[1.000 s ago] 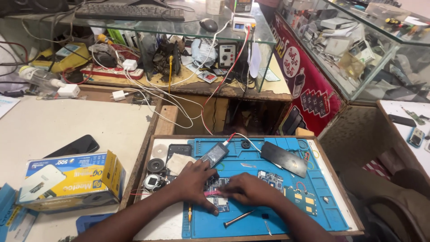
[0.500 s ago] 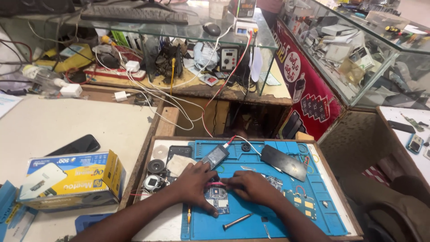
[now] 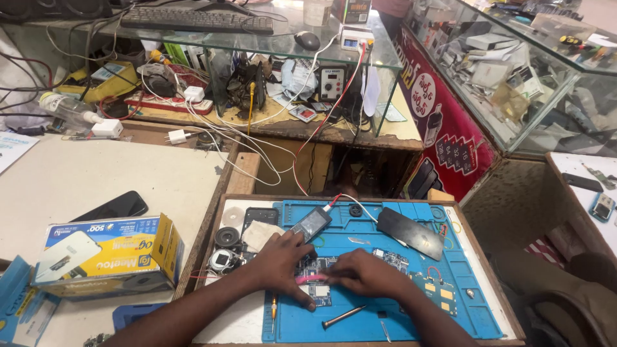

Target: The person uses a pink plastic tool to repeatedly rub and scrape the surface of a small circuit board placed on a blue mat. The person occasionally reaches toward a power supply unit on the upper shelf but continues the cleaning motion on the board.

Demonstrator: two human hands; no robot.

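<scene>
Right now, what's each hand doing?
Left hand: fingers pressed on the circuit board, grip unclear.
Right hand: pinching the pink tool.

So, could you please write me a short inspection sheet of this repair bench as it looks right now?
Surface: blue work mat in a wooden tray.
Job's things: small circuit board and pink tool, both under the hands.
Clutter: screwdriver, dark phone panel, round parts, yellow box, black phone.
Grippers: left hand and right hand press on the board, fingertips meeting at the pink tool.
Cables: red and white leads run to a small meter; tangled white cables behind.
Surroundings: glass shelf with keyboard; glass display case at right.
</scene>
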